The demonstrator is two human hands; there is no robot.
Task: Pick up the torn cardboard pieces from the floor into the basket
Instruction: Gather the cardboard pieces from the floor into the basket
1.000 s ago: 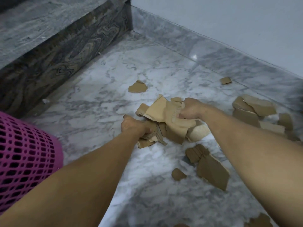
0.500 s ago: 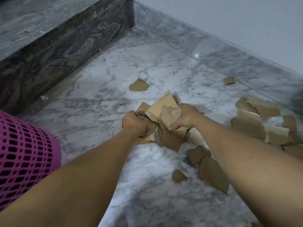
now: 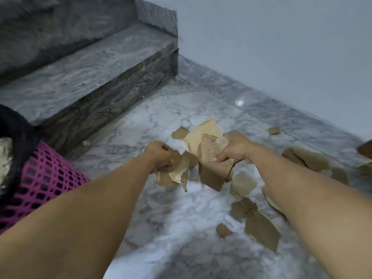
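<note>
Marble floor [image 3: 181,244] fills most of what I see, white with grey veins, and I take the pink basket [image 3: 46,184] at its left edge as my landmark. Behind the basket a grey stone step [image 3: 90,73] rises, with a dark swirled riser facing the floor. Far to the basket's right a pale wall [image 3: 281,47] closes the floor off along a marble skirting [image 3: 271,101]. Between the basket and the scattered scraps lies a bare stretch of floor, under my left forearm.

Torn cardboard pieces are brown, ragged-edged and of mixed sizes. I hold two bunches above the floor, to the right of the basket: a smaller crumpled bunch [image 3: 177,170] nearer it and a larger bunch [image 3: 209,158] farther off, with one pale sheet sticking up. More scraps lie on the floor beyond these: a long piece [image 3: 261,228] and a small one [image 3: 222,230] nearest me, a heap [image 3: 306,160] far right of the basket, a small bit [image 3: 274,130] by the skirting.

Both my arms reach forward. My left hand [image 3: 159,156] is fisted round the smaller bunch, knuckles up. My right hand [image 3: 231,146] grips the larger bunch, thumb curled over its front. The two hands are near each other but apart.
</note>
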